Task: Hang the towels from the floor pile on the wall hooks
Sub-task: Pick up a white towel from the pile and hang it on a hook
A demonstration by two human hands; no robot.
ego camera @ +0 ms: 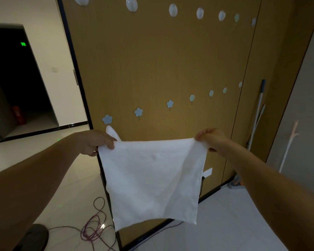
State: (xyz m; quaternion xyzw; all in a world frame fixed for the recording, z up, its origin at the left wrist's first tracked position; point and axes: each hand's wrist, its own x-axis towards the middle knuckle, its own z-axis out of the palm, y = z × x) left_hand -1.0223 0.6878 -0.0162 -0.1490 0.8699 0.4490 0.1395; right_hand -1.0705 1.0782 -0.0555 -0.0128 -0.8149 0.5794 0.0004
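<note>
A white towel hangs spread out in front of a brown wooden wall panel. My left hand pinches its upper left corner and my right hand pinches its upper right corner. A row of pale blue flower-shaped hooks runs across the panel just above the towel, rising to the right. The nearest one sits right above my left hand. Higher up is a row of round white hooks. The floor pile is out of view.
A mop or broom handle leans in the right corner beside a white branch-like stand. Tangled purple and dark cables lie on the tiled floor at lower left. A dark doorway opens at far left.
</note>
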